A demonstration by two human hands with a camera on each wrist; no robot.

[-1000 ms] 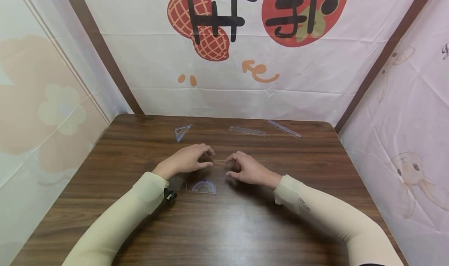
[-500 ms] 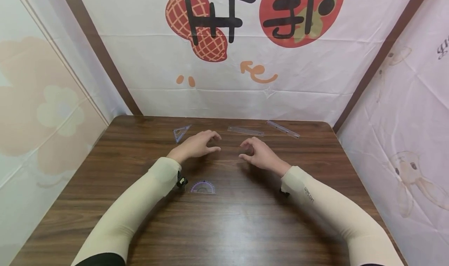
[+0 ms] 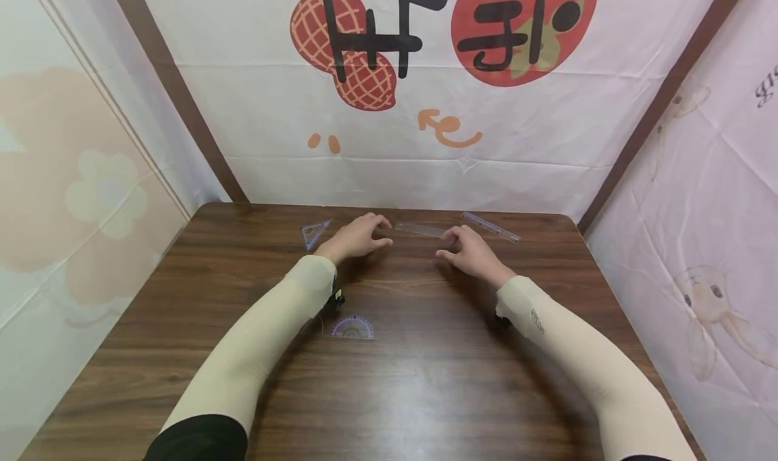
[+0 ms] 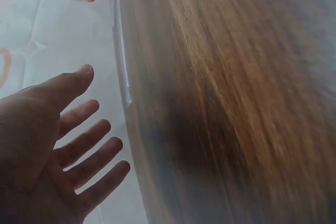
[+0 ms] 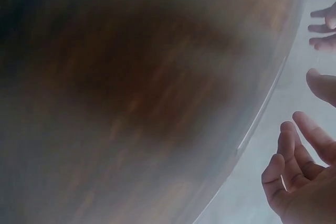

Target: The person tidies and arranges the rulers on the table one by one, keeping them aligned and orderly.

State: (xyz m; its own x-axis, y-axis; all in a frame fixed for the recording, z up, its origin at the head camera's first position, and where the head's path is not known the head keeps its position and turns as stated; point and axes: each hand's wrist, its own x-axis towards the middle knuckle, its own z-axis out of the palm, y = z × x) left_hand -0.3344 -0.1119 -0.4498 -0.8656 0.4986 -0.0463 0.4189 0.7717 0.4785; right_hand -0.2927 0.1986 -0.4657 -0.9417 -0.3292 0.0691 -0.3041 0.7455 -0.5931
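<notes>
A clear straight ruler (image 3: 425, 229) lies near the far edge of the brown wooden table (image 3: 425, 380), between my two hands. My left hand (image 3: 383, 231) hovers just left of the ruler's left end, fingers spread and loosely bent, holding nothing. Over the ruler's right end is my right hand (image 3: 446, 243), fingers loosely curled and empty. The left wrist view shows my left hand's fingers (image 4: 79, 145) spread beside a pale clear strip (image 4: 123, 61). In the blurred right wrist view, the right hand's fingers (image 5: 294, 161) are apart and hold nothing.
A second clear ruler (image 3: 491, 226) lies slanted at the far right. A small clear set square (image 3: 315, 232) sits left of my left hand. A purple-marked protractor (image 3: 352, 327) lies near my left forearm. Cloth walls close in the table on three sides.
Both hands have moved away from me, from the table's middle above the protractor to the far edge, and have spread apart to either end of the ruler.
</notes>
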